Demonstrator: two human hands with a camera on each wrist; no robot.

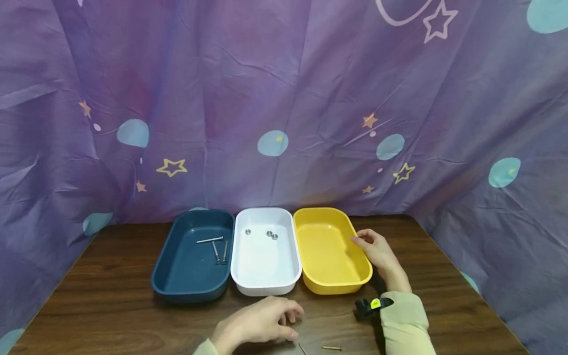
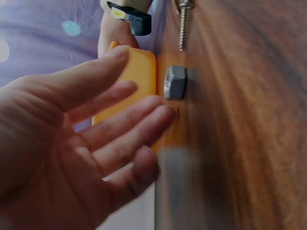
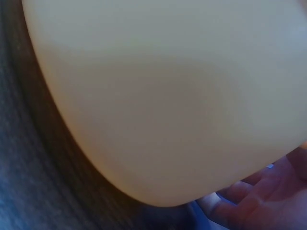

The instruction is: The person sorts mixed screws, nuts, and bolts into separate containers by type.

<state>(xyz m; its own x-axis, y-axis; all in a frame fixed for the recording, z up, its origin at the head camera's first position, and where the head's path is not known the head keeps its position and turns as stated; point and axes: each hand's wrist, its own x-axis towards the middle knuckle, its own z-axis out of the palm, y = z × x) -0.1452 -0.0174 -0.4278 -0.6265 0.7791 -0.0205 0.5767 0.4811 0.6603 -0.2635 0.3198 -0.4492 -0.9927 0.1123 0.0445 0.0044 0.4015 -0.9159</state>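
My left hand (image 1: 264, 320) is low over the table in front of the white tray (image 1: 266, 285), fingers loosely bent and nothing held. Close by its fingertips, a metal hex nut (image 2: 175, 83) rests on the wood in the left wrist view. A screw (image 2: 183, 28) lies beyond that nut. Two screws appear near the front edge in the head view, one of them brass-coloured (image 1: 331, 348). At the right side of the yellow tray (image 1: 337, 289), my right hand (image 1: 377, 249) grips the rim, thumb over it. Inside, the yellow tray holds nothing visible.
A dark blue tray (image 1: 191, 297) at the left contains several long bolts (image 1: 210, 240). Some nuts (image 1: 269, 233) sit in the white tray, between the blue and yellow ones. Behind the brown wooden table (image 1: 111, 315) hangs a purple patterned cloth (image 1: 248, 88).
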